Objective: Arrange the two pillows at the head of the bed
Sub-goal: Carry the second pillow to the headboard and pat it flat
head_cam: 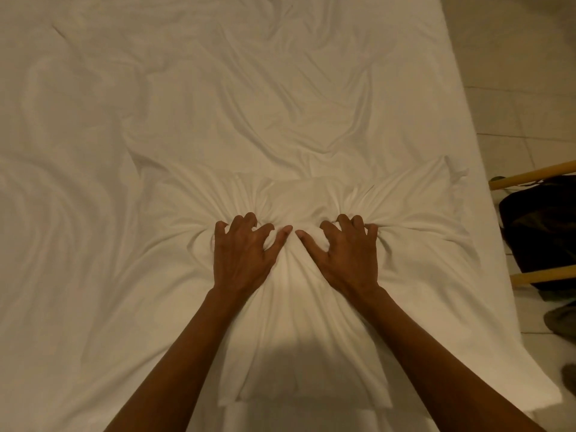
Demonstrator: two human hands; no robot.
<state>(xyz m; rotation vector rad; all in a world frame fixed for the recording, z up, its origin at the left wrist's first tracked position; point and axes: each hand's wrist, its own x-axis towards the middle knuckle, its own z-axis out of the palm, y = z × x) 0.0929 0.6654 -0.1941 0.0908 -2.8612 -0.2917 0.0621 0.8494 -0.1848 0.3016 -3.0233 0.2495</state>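
A white pillow lies on the bed, on the wrinkled white sheet close to the bed's right edge, and both bare hands press down into it side by side. The left hand and the right hand have their fingers curled like claws, bunching the pillow's cover into folds that radiate from each grip, thumbs nearly touching. Only one pillow can be made out; it blends with the sheet, so its outline is unclear. Beyond the bed's edge sit a dark bag and wooden rails on a tiled floor.
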